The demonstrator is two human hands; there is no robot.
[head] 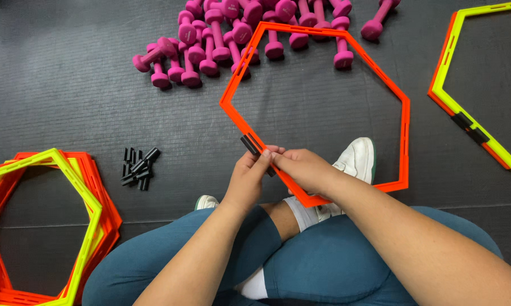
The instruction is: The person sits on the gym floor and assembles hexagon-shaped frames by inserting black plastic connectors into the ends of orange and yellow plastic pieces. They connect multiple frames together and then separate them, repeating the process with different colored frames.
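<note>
A stack of orange and yellow hexagons (46, 226) lies at the floor's near left edge. Both hands, left hand (248, 178) and right hand (303, 169), close their grip on the orange hexagon (323, 107) mid-floor, pinching a black clip (251, 145) on its edge. Spare black clips (138, 168) lie leftward.

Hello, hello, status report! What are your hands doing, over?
Left hand and right hand both gripping orange plastic hexagon ring. Fingers at black clip on its near edge. Loose black clips left on mat, nothing blocking.
</note>
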